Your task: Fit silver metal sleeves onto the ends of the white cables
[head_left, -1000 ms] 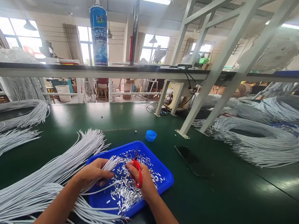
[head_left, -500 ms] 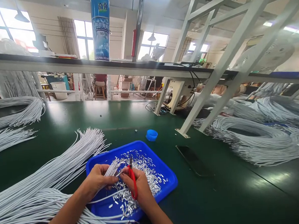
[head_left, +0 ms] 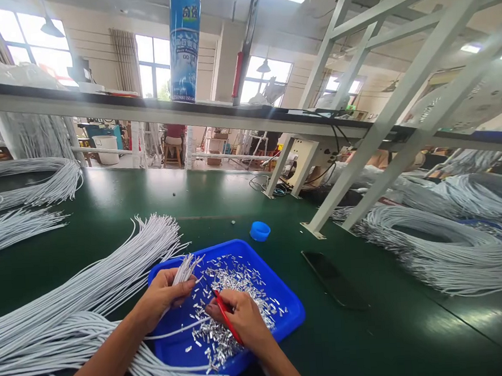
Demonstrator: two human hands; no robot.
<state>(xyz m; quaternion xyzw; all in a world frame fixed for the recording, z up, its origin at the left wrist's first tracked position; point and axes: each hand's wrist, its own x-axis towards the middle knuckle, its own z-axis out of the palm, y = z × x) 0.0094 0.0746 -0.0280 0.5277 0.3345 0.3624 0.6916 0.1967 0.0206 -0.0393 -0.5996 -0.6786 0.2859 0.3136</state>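
Observation:
My left hand [head_left: 163, 296] is closed round the ends of a small bunch of white cables [head_left: 186, 269] over the left side of a blue tray [head_left: 285, 295]. My right hand [head_left: 240, 320] grips red-handled snips [head_left: 225, 318], their tip pointing toward the cable ends. The tray holds several small cut white pieces [head_left: 235, 280]. A single white cable [head_left: 175, 331] runs under my hands across the tray.
Large bundles of white cables lie at the left [head_left: 71, 301] and coiled at the right [head_left: 442, 250] on the green table [head_left: 217, 198]. A blue cap [head_left: 260, 230] and a dark phone [head_left: 333, 279] lie beyond and beside the tray. A blue spray can [head_left: 185, 44] stands on the shelf.
My right hand has tilted the snips down and drawn back toward me. The left hand still holds the cable ends; the view has shifted slightly.

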